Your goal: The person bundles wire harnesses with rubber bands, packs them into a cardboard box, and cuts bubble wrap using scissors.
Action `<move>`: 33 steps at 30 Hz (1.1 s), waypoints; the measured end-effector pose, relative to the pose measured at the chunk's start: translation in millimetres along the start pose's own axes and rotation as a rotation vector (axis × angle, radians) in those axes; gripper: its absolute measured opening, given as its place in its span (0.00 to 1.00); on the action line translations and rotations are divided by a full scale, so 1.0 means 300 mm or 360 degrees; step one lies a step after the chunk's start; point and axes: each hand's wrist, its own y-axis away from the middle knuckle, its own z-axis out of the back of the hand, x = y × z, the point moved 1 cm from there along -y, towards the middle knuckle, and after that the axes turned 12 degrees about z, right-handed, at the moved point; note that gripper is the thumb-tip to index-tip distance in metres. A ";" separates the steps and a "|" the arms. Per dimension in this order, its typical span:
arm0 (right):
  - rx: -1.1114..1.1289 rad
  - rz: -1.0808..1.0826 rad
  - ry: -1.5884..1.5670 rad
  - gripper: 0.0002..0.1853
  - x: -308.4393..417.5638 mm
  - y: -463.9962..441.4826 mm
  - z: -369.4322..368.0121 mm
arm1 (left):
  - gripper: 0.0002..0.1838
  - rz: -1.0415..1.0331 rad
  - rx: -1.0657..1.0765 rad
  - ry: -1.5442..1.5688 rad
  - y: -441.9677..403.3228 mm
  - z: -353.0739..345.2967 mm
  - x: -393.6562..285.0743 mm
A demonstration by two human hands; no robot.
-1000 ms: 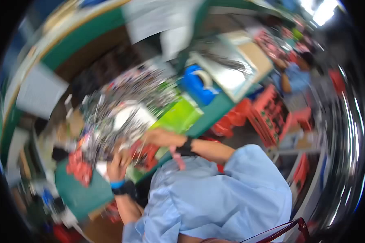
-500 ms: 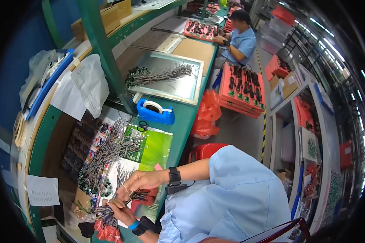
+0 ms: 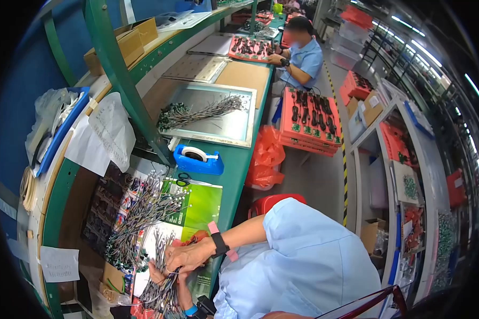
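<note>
A bundle of thin dark and grey cables (image 3: pixel 155 297) runs below and between my hands, at the lower middle of the head view. My left hand (image 3: pixel 182 290), with a blue band at its wrist, is closed around the bundle from below, its fingers partly covered. Over the top lies my right hand (image 3: pixel 190 256), its fingers curled down and closed on the same cables. A thin pale strand shows near its fingertips; its kind is unclear. Beside the hands rests a larger pile of cables (image 3: pixel 143 212) with small green boards at one end.
A blue tape dispenser (image 3: pixel 198 159) and scissors (image 3: pixel 183 179) lie beyond a green printed sheet (image 3: pixel 202 204). Further off, a framed metal plate (image 3: pixel 223 130) carries another cable bundle. A co-worker (image 3: pixel 302 53) sits behind stacked red trays (image 3: pixel 310 119). A red stool (image 3: pixel 274 203) stands at right.
My right hand has come down over the cables and turned, showing pink tabs at its wristband. My left hand has shifted right and lower beneath it. The view has moved slightly.
</note>
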 end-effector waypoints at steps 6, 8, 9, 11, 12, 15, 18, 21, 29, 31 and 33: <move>-0.0021 -0.0152 -0.1069 0.23 -0.014 0.010 0.068 | 0.38 0.0127 0.0447 0.0748 -0.001 -0.010 -0.009; 0.0132 -0.0256 -0.1048 0.22 -0.030 0.021 0.080 | 0.27 0.0215 0.0505 0.0714 -0.029 -0.009 0.026; 0.0288 -0.0360 -0.1039 0.21 -0.034 0.030 0.083 | 0.21 0.0263 0.0538 0.0698 -0.038 -0.009 0.042; 0.0329 -0.0555 -0.1165 0.20 -0.008 0.019 0.112 | 0.16 0.0303 0.0587 0.0678 -0.052 -0.003 0.063; 0.0451 -0.0464 -0.1078 0.19 -0.006 0.017 0.119 | 0.13 0.0115 0.0593 0.0467 -0.057 -0.001 0.060; 0.0579 -0.0263 -0.1005 0.15 -0.017 0.014 0.111 | 0.07 -0.0044 0.0671 0.0338 -0.060 0.014 0.086; 0.0277 -0.0478 -0.1025 0.10 -0.099 0.036 0.088 | 0.08 0.0008 0.0540 0.0736 -0.051 0.057 0.110; 0.0021 -0.0863 -0.1043 0.09 -0.139 0.051 0.085 | 0.09 0.0068 0.0431 0.0412 -0.044 0.095 0.075; -0.1132 -0.1326 -0.0852 0.09 -0.318 0.138 0.123 | 0.12 0.0150 0.0416 -0.0026 0.019 0.053 0.078; -0.1001 -0.0959 -0.0889 0.09 -0.326 0.154 0.117 | 0.12 0.0118 0.0294 -0.0069 0.037 0.013 0.097; -0.1508 -0.1437 -0.1585 0.08 -0.341 0.169 0.127 | 0.11 0.0176 0.0266 0.0058 0.042 -0.009 0.089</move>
